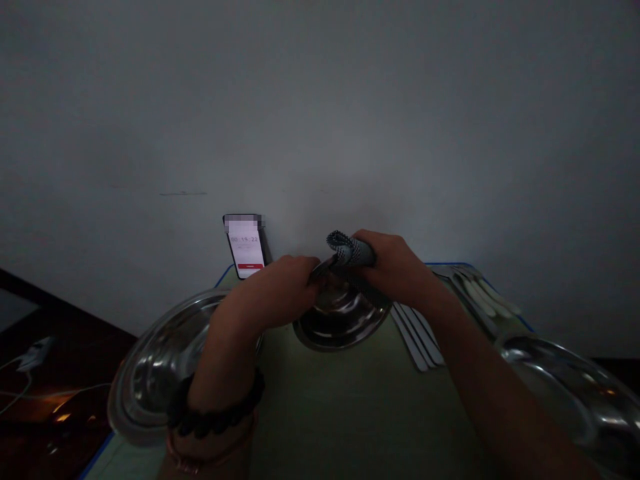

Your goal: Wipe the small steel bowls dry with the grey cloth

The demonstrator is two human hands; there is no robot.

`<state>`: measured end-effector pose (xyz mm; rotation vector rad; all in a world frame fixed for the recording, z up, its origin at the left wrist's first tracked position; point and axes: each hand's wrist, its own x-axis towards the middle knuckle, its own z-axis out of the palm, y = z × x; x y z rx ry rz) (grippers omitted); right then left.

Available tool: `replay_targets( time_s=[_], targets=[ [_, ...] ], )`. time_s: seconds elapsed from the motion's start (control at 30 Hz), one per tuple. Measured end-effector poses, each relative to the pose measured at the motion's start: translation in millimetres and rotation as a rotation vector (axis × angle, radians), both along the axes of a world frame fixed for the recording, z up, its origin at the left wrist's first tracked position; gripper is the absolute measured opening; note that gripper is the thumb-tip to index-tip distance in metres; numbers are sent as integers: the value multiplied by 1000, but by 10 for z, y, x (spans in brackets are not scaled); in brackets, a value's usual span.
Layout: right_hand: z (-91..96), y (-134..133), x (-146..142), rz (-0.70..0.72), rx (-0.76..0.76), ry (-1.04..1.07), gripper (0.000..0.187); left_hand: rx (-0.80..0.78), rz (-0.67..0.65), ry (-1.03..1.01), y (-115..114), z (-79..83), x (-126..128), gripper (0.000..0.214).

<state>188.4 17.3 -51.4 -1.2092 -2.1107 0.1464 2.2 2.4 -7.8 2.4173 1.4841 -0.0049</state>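
My left hand (pixel 285 288) is closed on a slim metal utensil (pixel 323 268); its far end is hidden, so I cannot tell its kind. Wrapped in the fingers of my right hand (pixel 395 263) is a dark checked cloth (pixel 350 251), which meets the utensil between my hands. Part of the cloth hangs down below the right hand. Under both hands stands a shiny metal bowl (pixel 345 330), its upper part covered by them. Just right of the bowl, several flat metal utensil handles (pixel 416 340) lie side by side, partly behind my right forearm.
A large metal basin (pixel 150 367) sits at the left, another (pixel 565 387) at the right. Several pale-handled utensils (pixel 483 293) lie at the back right of the green tabletop (pixel 350 413). A phone (pixel 246 247) leans against the wall (pixel 320 120). White cables (pixel 30 373) are far left.
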Motion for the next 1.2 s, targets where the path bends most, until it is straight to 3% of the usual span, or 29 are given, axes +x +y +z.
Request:
replay_targets(
  time_s=[1.2],
  targets=[
    [4, -3, -12, 10, -58, -33, 11, 6, -33, 24, 4, -20, 7, 39]
  ],
)
